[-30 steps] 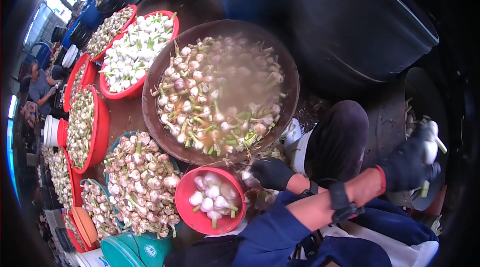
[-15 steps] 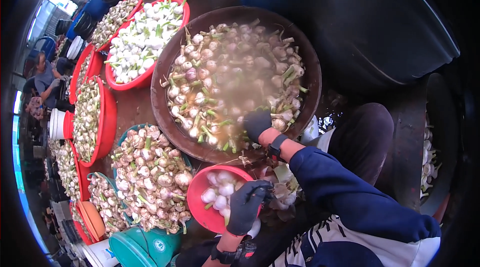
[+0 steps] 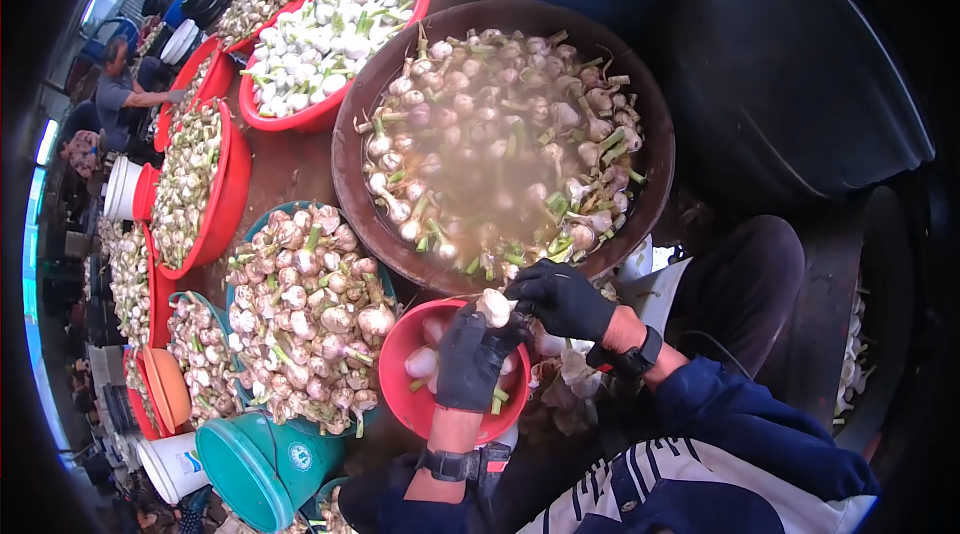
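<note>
Both black-gloved hands are together over a small red bucket (image 3: 405, 404) of white garlic bulbs. My left hand (image 3: 470, 359) has its fingers round a white bulb (image 3: 494, 306), while the fingers of my right hand (image 3: 560, 299) are pinched at that bulb's side. Just beyond them, a large brown basin (image 3: 350, 164) holds many garlic bulbs in cloudy water. Loose peeled skins (image 3: 570, 404) lie below my hands, beside the bucket. Left of it, a heaped pile of unwashed garlic (image 3: 305, 314) fills a teal tub.
Red tubs (image 3: 225, 209) of garlic line the left, with a green bucket (image 3: 240, 464) and white pail (image 3: 170, 474) lower down. A seated person (image 3: 115, 94) works at the upper left. Tall dark bins (image 3: 790, 64) stand upper right; my knee (image 3: 740, 284) is below them.
My left hand left the right-hand tub and came over the red bucket. My right hand, in the basin half a second ago, has drawn back to meet it at the bulb.
</note>
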A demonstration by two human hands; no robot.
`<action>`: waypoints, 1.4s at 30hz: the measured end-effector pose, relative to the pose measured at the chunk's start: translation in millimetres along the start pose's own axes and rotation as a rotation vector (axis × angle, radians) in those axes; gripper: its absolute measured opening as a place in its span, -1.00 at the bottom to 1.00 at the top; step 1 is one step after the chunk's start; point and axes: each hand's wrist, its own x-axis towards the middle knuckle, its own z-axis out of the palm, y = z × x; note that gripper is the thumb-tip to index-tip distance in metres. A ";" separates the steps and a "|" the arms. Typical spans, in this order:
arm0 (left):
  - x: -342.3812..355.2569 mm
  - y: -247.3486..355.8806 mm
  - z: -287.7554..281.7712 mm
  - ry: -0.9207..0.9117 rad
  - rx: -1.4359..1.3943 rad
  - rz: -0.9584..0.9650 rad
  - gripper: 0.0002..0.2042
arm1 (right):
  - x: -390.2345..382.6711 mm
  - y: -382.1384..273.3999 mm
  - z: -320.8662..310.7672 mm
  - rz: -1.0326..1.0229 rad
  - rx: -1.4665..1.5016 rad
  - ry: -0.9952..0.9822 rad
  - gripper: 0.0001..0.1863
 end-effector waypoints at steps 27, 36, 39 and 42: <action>-11.1 -21.8 28.8 0.256 0.687 0.413 -0.69 | -23.5 -44.4 15.1 0.115 -0.130 0.515 -0.93; -12.1 -18.2 7.9 0.143 0.657 0.290 -0.74 | -34.3 -13.0 2.8 0.310 -0.320 0.360 -0.94; -12.5 -12.8 17.1 0.112 0.642 0.196 -0.75 | -38.9 -3.7 -3.3 0.274 -0.284 0.337 -0.87; -13.6 -11.9 17.0 0.110 0.361 0.130 -0.73 | -37.0 -12.6 -7.5 0.128 0.119 0.320 -0.77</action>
